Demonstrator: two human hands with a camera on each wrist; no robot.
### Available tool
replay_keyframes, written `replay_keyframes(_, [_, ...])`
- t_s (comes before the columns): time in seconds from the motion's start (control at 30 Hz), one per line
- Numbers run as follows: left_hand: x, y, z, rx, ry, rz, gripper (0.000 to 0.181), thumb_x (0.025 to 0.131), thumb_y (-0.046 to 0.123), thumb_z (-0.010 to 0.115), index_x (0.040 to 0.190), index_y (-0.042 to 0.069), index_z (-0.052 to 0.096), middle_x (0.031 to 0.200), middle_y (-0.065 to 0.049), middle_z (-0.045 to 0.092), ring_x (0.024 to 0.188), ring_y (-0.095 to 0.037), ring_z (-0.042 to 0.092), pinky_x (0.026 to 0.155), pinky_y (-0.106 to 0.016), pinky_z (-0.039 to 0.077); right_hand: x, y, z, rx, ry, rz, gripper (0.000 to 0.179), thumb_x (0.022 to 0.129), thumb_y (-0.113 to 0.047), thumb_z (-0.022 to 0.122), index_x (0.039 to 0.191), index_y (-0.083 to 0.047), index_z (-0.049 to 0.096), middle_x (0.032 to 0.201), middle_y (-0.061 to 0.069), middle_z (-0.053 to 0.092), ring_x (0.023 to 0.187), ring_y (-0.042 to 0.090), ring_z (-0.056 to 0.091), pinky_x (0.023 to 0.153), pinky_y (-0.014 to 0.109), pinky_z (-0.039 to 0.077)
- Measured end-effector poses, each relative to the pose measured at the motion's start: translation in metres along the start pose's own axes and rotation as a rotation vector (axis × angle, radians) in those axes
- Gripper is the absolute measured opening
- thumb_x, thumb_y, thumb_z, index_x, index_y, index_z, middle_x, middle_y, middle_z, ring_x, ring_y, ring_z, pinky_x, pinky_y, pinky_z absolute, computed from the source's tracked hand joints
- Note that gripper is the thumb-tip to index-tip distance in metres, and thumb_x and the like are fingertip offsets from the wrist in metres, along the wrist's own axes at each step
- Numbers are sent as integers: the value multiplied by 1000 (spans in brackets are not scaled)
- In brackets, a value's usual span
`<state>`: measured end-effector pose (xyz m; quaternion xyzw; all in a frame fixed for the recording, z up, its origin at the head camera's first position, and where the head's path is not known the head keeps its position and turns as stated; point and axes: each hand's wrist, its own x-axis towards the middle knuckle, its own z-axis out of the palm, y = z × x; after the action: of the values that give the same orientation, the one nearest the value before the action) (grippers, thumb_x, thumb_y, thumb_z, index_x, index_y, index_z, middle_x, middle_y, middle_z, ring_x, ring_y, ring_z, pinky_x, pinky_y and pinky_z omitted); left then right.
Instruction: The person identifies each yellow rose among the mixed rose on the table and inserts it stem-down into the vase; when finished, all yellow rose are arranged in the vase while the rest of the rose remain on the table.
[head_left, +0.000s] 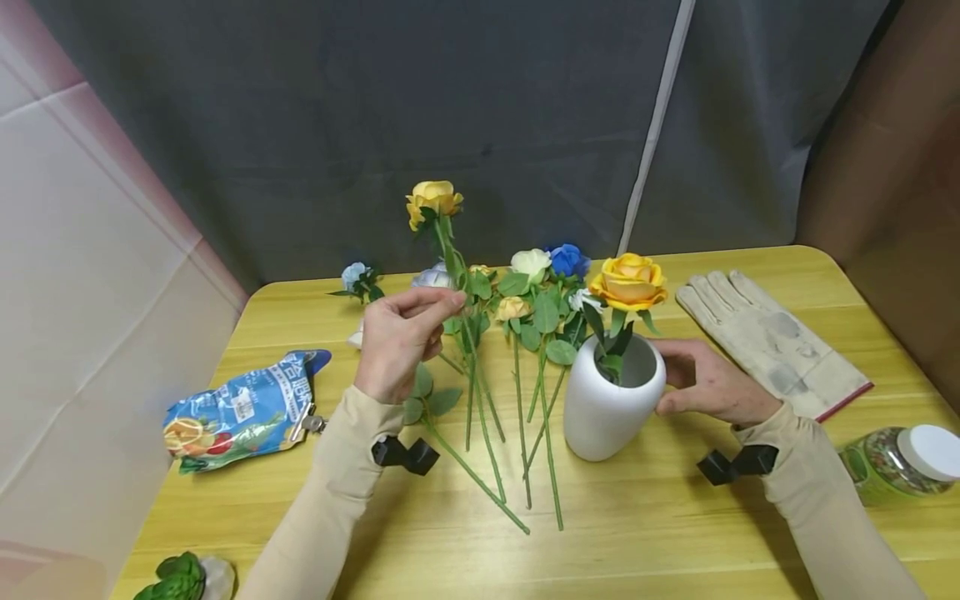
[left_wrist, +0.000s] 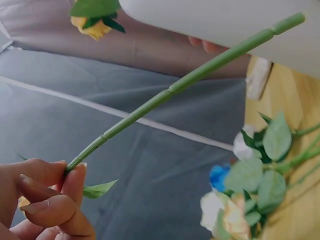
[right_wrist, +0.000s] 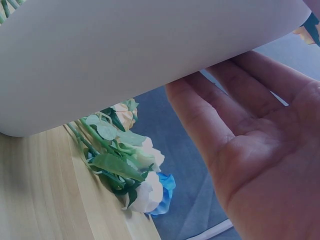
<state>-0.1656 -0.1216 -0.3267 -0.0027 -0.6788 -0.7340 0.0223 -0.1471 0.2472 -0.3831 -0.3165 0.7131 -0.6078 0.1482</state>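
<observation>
Between thumb and fingertips, my left hand pinches the green stem of a yellow rose. The rose stands upright above the table, its bare stem end pointing down. To its right is a white vase with one orange-yellow rose in it. My right hand holds the vase at its right side, thumb on the near side; the other fingers reach behind, their tips hidden. Several white, peach and blue flowers lie on the table beyond, stems toward me.
A blue bag with a metal clip lies at the left. Work gloves rest at the far right, a white-lidded jar nearer. A small green plant is at the lower left. Dark cloth hangs behind the wooden table.
</observation>
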Motion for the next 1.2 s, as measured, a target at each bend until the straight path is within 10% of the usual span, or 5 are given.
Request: replay_keyframes(1.2, [-16, 60, 56, -413, 50, 403, 6, 93, 1, 72, 89, 4, 76, 79, -6, 77, 41, -5, 33, 41, -20, 26, 1, 0, 0, 58, -26, 13, 51, 90, -20, 80, 139, -26, 63, 134, -6, 68, 118, 12, 66, 99, 25, 53])
